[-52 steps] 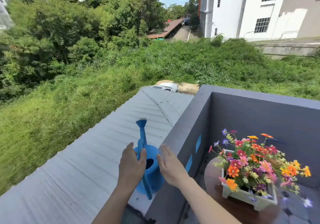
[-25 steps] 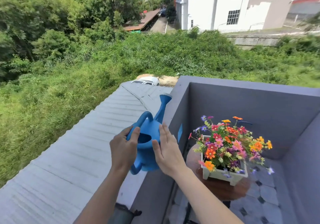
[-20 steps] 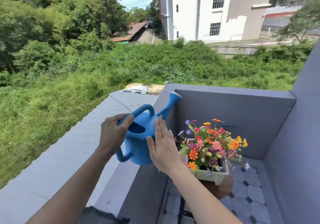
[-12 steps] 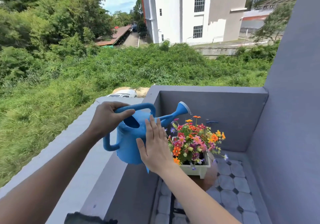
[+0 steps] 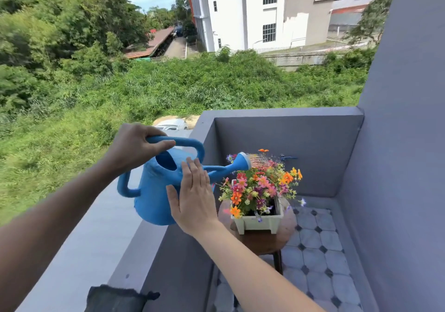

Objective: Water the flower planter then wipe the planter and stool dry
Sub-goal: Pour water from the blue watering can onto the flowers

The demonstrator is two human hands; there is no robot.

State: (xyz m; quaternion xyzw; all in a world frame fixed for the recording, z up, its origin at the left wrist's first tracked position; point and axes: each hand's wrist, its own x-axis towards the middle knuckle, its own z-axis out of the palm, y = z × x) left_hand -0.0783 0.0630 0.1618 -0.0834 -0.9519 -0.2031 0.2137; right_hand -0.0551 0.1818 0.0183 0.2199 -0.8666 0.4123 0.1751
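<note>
A blue watering can [image 5: 156, 191] hangs tilted over the balcony's corner, its spout head [image 5: 243, 161] level with the flower tops and water spraying from it. My left hand [image 5: 134, 146] is shut on the can's top handle. My right hand [image 5: 195, 198] lies flat against the can's side, fingers straight. The white planter [image 5: 258, 222], full of orange, pink and purple flowers [image 5: 260, 186], stands on a round dark wooden stool [image 5: 265, 239] just right of the can.
Grey parapet wall [image 5: 277, 111] encloses the balcony at left and back; a tall grey wall [image 5: 397, 167] rises at right. The floor [image 5: 317, 275] is pale tile with dark diamonds. A dark cloth [image 5: 115, 298] lies on the parapet ledge near me. A small blue tap [image 5: 287, 158] is on the back wall.
Both hands lifted the can off the ledge and swung it right. The spout dipped toward the flowers and water now sprays out. My view turned right.
</note>
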